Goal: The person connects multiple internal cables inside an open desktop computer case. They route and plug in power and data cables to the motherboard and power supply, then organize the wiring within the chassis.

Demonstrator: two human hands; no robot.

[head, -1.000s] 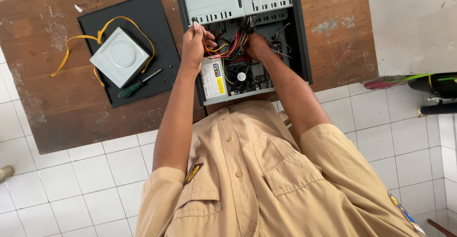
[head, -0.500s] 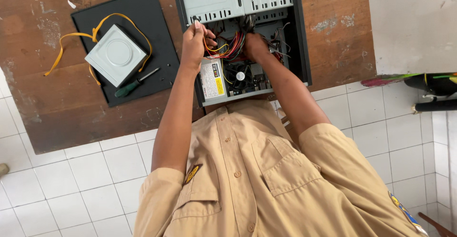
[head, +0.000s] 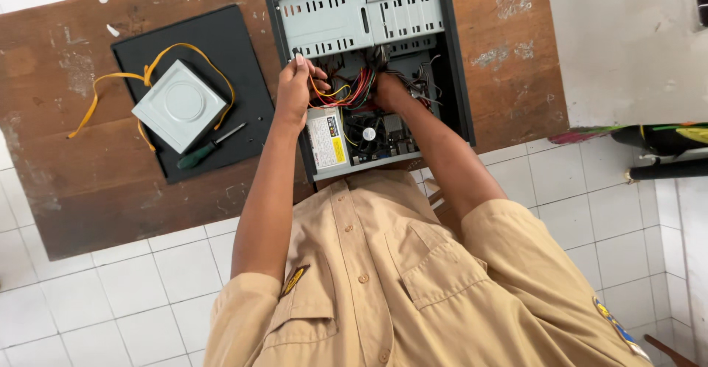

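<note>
Side panel (head: 243, 127) already off the PC case (head: 451, 57), lying on the desk (head: 66, 190) w/ the optical drive (head: 179, 106), yellow ribbon cable (head: 110, 79) and screwdriver (head: 209, 147) on it. Case open; inside: drive cage (head: 361, 16), PSU (head: 327, 140), CPU fan (head: 369, 134), cable bundle (head: 354, 90). My left hand (head: 297, 87) pinches wires from that bundle; right hand (head: 389, 90) deep among cables, grip can't tell. Wiring still loose, prob mid-job.

We seem to be in a school computer workshop or repair room: a scratched, paint-flecked wooden worktop (head: 88, 190) stands on white floor tiles (head: 110, 293), carrying an opened desktop computer case (head: 369, 13), a removed optical drive (head: 179, 105) and a green-handled screwdriver (head: 206, 148).
</note>
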